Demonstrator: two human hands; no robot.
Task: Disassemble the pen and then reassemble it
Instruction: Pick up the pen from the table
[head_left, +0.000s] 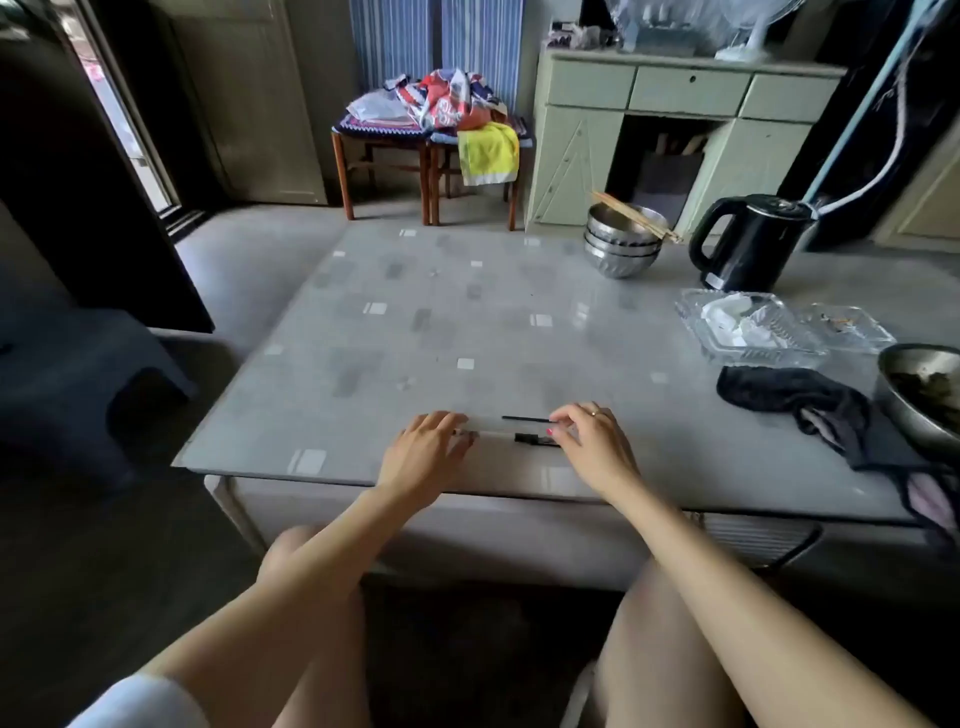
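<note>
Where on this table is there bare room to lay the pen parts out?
The grey patterned tabletop is bare across its centre and left, beyond both hands. The right side is crowded: stacked steel bowls, black kettle, clear glass dishes, dark cloth.

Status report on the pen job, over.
Both hands down on table edge: left hand, right hand. Pen apart: thin refill, clear barrel, black piece between them. Grip unclear. Nothing blocking.

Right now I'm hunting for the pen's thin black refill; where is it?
The refill lies on the table near its front edge, between both hands, just beyond the clear barrel.
</note>
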